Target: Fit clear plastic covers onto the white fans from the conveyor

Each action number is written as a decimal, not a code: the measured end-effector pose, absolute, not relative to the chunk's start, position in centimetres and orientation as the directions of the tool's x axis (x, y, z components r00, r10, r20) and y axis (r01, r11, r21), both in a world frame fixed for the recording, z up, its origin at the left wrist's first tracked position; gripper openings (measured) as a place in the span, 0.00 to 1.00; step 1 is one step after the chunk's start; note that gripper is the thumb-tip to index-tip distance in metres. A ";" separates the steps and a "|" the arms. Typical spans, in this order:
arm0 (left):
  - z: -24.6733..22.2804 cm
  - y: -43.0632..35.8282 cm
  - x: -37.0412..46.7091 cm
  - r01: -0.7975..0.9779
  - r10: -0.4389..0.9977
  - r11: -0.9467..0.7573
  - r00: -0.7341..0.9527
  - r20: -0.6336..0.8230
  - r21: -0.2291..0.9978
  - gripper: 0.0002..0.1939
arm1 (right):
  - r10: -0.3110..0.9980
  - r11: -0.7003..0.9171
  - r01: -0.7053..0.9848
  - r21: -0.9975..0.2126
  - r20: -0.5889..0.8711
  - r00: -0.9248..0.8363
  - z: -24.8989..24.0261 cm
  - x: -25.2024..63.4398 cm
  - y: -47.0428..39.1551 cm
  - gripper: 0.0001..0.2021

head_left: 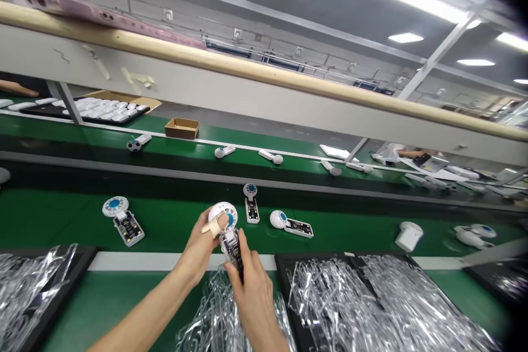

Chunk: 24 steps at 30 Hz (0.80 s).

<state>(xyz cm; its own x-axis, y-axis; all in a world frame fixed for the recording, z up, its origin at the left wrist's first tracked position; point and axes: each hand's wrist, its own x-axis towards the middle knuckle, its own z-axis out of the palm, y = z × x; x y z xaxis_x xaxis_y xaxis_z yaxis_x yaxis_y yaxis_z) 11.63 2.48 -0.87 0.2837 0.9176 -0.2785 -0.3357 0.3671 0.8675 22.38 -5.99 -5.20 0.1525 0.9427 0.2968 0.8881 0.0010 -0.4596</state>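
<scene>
Both hands hold one handheld device, with a round white head that has a blue centre and a rectangular body showing an open circuit board. My left hand is closed around the round head, its thumb, wrapped in a beige covering, on the face. My right hand grips the body between thumb and fingers. Below the hands lies a heap of clear plastic pieces. Just beyond, on the green belt, similar devices lie with their boards showing: one upright in view and one sideways.
Black trays of clear plastic strips stand at right and left. Another device lies on the near belt. The far belt carries several devices and a cardboard box. A beam with a wooden rail crosses above.
</scene>
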 end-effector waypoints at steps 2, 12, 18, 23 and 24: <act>-1.8 1.5 10.8 -0.350 0.864 0.450 0.405 -0.300 0.822 0.31 | 0.944 0.070 0.890 -0.451 0.319 0.087 -4.3 22.3 -6.3 0.27; 0.6 -0.2 10.8 -0.233 0.987 0.067 0.157 -0.030 0.970 0.21 | 0.818 -0.071 0.103 -0.992 0.001 0.575 -1.6 21.9 -1.8 0.25; 0.4 -1.0 11.5 -0.140 0.977 -0.190 0.067 0.201 0.972 0.18 | 0.739 0.015 -0.100 -0.995 -0.056 0.671 -0.9 21.9 0.3 0.28; -1.0 -0.2 11.9 -0.178 0.990 -0.086 0.097 0.105 0.980 0.15 | 0.753 -0.106 0.032 -0.994 -0.059 0.655 -2.5 22.1 1.0 0.28; -1.4 0.3 12.0 -0.205 0.992 -0.028 0.111 0.052 0.978 0.15 | 0.760 -0.145 0.052 -0.988 -0.078 0.645 -3.2 22.2 1.3 0.28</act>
<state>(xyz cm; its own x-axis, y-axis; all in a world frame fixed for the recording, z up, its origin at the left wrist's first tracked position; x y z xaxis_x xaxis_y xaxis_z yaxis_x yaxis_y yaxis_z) 12.03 0.31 -1.39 0.1108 0.9925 0.0518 -0.2055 -0.0282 0.9783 22.24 1.31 -3.16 0.6447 0.7605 -0.0778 0.0524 -0.1455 -0.9880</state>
